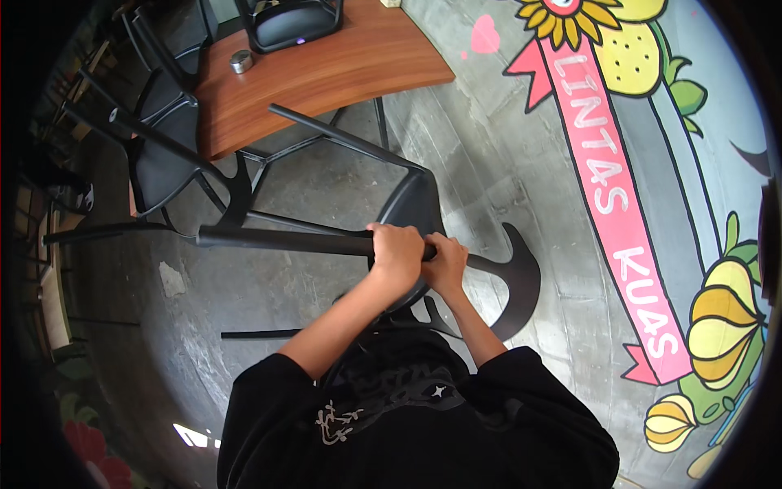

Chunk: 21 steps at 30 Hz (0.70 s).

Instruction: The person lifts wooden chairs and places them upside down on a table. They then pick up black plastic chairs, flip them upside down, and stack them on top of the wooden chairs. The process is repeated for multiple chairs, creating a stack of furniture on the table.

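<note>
A black chair [409, 202] lies tipped over in front of me, its legs pointing to the left and its curved backrest [522, 287] at the right. My left hand [397, 253] is wrapped around one of its black legs [287, 240]. Just to the right, my right hand [446, 263] is closed on the same leg near the seat, almost touching the left. Another leg [342, 140] reaches up and left toward the wooden table. Part of the seat is hidden behind my hands.
A wooden table [330, 76] stands ahead, with a metal tin [241, 61] and an upturned black chair [296, 27] on it. More black chairs [165, 165] stand at its left. A painted wall [611, 183] runs along the right. A person's shoe [89, 197] shows far left.
</note>
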{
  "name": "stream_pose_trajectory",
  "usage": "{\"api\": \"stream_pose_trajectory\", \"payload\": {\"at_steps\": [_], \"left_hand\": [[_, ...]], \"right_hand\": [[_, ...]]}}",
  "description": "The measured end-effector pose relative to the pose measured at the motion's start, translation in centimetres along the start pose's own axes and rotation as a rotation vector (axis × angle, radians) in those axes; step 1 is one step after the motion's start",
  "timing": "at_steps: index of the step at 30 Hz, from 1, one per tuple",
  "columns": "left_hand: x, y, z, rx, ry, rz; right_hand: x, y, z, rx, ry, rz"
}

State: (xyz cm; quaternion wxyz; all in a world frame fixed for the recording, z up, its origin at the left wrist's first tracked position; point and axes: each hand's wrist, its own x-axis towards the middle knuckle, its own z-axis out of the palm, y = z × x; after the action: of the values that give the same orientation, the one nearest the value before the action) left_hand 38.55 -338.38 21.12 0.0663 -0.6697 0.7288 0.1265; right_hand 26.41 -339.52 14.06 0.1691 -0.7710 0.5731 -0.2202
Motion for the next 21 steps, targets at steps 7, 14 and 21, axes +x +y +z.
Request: {"api": "stream_pose_trajectory", "payload": {"at_steps": [7, 14, 21], "left_hand": [[1.1, -2.1, 1.9, -0.306, -0.163, 0.243], [-4.2, -3.1, 1.8, -0.393, -0.178, 0.155], [-6.2, -4.1, 1.4, -0.431, -0.168, 0.204]], "right_hand": [[0.2, 2.0, -1.7, 0.104, -0.297, -0.118], [1.5, 17.9, -9.9, 0.203, 0.365, 0.135], [-2.5, 33.5, -8.5, 0.824, -0.206, 1.046]]}}
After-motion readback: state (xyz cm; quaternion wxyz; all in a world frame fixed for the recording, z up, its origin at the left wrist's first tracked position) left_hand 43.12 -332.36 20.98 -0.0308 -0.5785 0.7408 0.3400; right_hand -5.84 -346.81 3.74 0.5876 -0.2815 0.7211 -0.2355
